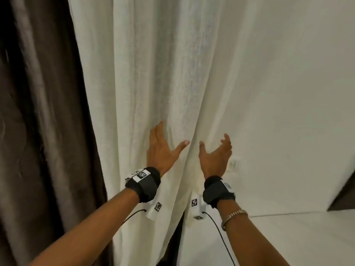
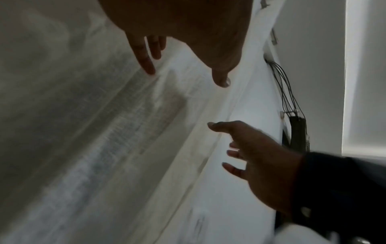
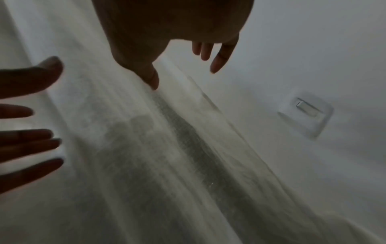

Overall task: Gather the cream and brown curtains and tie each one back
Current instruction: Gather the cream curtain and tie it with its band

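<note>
A sheer cream curtain hangs in folds at the centre of the head view, and a brown curtain hangs at its left. My left hand is spread against the cream fabric, fingers straight and thumb out. My right hand is raised at the curtain's right edge with loosely bent fingers, holding nothing. In the left wrist view the left hand hovers over the cream curtain, with the right hand below it. The right wrist view shows the right hand over the cream curtain.
A white wall lies right of the curtain, with a small white wall fitting behind my right hand, the same wall fitting in the right wrist view. A dark doorway or furniture edge shows low right. Dark cords hang by the curtain edge.
</note>
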